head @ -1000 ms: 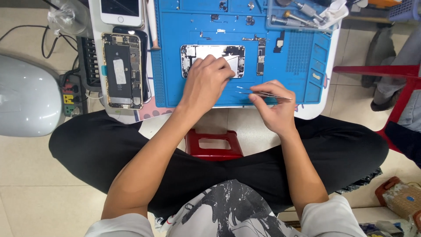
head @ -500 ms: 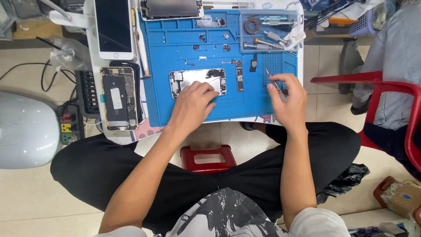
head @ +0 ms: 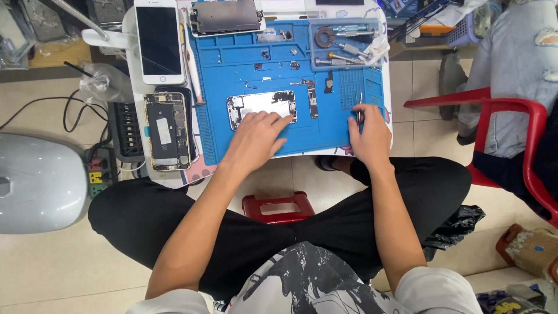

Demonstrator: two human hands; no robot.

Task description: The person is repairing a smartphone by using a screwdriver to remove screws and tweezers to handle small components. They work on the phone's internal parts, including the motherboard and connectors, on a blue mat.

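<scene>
STEP: strip-down of opened phone chassis [head: 261,109], mid-mat near worktop's front edge | LEFT: your left hand [head: 256,139] fingers spread flat, steadying it | RIGHT: your right hand [head: 370,136] pinches tweezers [head: 360,110] | NEXT: likely needs tips carried leftwards.

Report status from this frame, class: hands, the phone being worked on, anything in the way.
Left hand rests on opened phone shell. Right hand grips tweezers over blue mat. Nothing between them.

The single head view looks steeply down, fairly near, onto the blue mat [head: 325,131] and lap.
</scene>
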